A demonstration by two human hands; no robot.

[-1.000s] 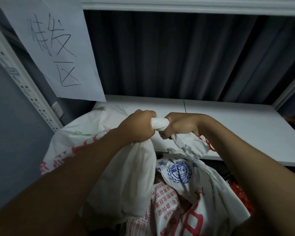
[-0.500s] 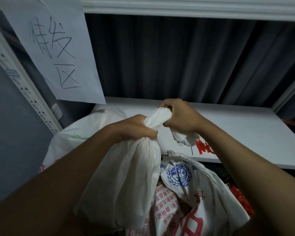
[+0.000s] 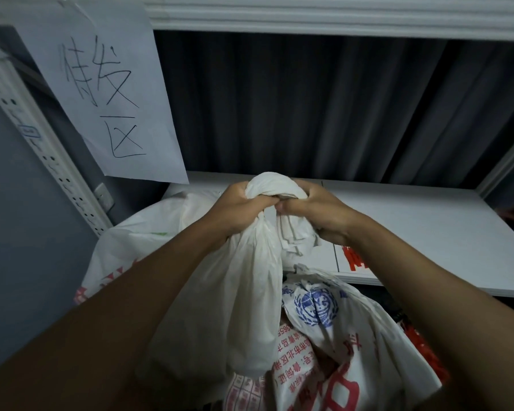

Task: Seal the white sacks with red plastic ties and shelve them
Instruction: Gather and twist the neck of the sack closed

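Shelf: white board (image 3: pixel 428 221) runs across at about hand height, with a dark curtain (image 3: pixel 309 108) behind and a handwritten paper sign (image 3: pixel 107 93) hanging at the left.
Sacks, count: I make out two for certain, the plain white sack (image 3: pixel 250 292) being worked on and a printed sack (image 3: pixel 333 336) with a blue emblem just right of it; a third white bulk (image 3: pixel 149 229) lies to the left, half hidden.
Where the sack is: it hangs in front of the shelf edge, not yet on the board.
Neck: gathered cloth (image 3: pixel 272 186) is looped into a bunch between both fists.
Left hand (image 3: pixel 238 210): fingers curled tight round the neck.
Right hand (image 3: pixel 312 210): also clenched on the neck, knuckles touching the left.
Handling: woven plastic, soft and floppy, likely a little slick; it sags as if lightly filled. Best held at the bunched neck, just under the twist.
Red ties, count: none that I can see.
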